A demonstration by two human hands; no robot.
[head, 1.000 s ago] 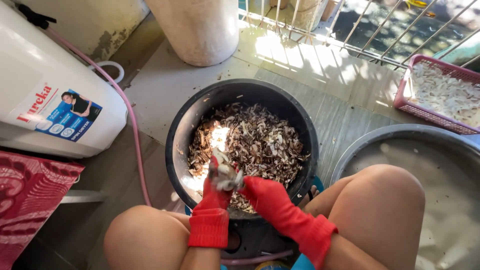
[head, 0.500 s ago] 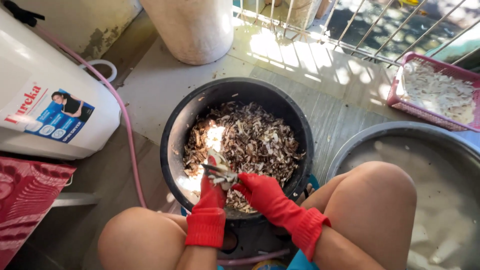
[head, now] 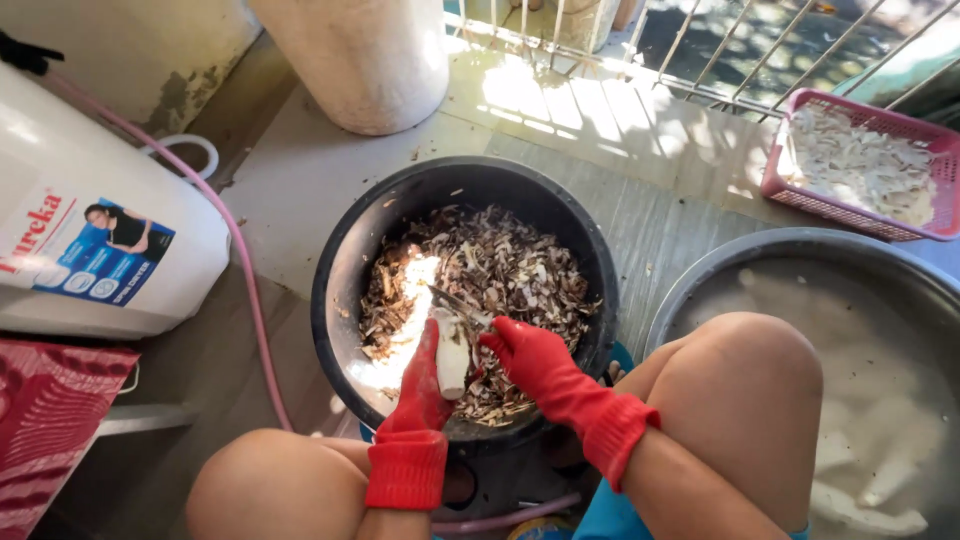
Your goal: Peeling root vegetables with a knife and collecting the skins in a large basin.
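Note:
Both my hands wear red gloves over a black round basin (head: pixel 330 290) full of brown and pale peelings (head: pixel 500 265). My left hand (head: pixel 418 390) grips a pale, peeled root piece (head: pixel 452 358) held upright. Just to its right, my right hand (head: pixel 535 360) holds a thin dark knife (head: pixel 458 303) whose blade lies across the top of the root piece. My bare knees sit at either side of the basin's near rim.
A grey metal basin (head: pixel 720 262) of cloudy water with pale pieces stands at right. Behind it, a pink basket (head: pixel 775 170) holds pale pieces. A white appliance (head: pixel 90 240), a pink hose (head: pixel 245 270), a concrete column (head: pixel 350 60) and a red cloth (head: pixel 50 420) are to the left.
The root piece has turned upright in my left hand and shows more pale surface. The knife has moved up to its top end. The view has shifted slightly.

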